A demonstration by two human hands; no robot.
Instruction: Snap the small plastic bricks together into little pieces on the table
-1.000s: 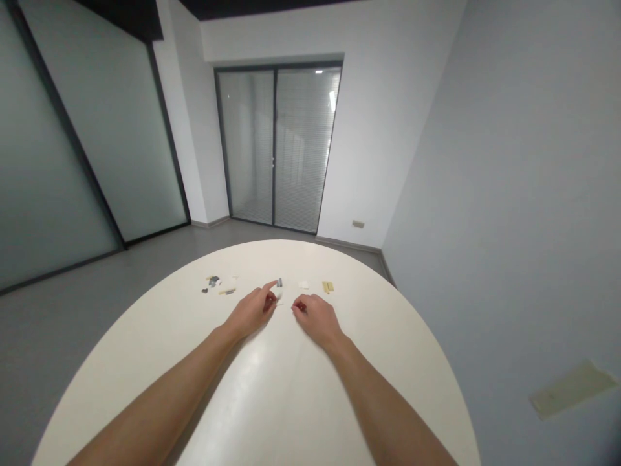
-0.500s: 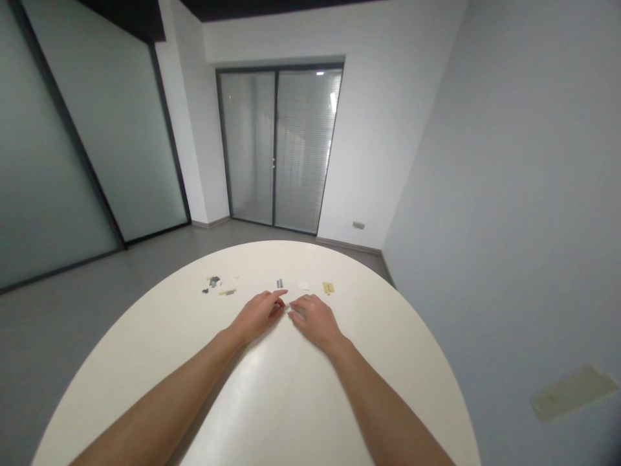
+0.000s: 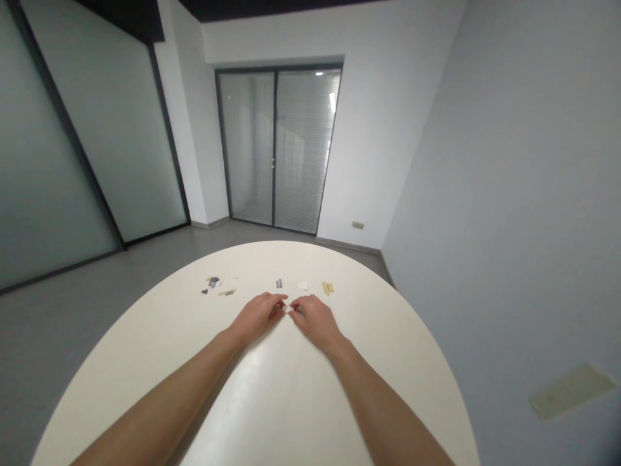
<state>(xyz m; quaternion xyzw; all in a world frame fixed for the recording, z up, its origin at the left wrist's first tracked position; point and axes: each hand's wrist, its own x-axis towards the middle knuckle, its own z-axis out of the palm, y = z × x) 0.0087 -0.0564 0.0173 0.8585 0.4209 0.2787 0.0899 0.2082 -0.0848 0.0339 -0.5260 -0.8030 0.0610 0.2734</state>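
Near the middle of the round white surface [image 3: 291, 401], the left hand [image 3: 259, 316] and right hand [image 3: 316, 320] curl inward, fingertips almost meeting at a tiny pale piece [image 3: 290, 309]; its long axis, and whether either grip holds it, cannot be told.

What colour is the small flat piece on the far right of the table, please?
The small flat piece is pale yellow; it shows best in the head view.
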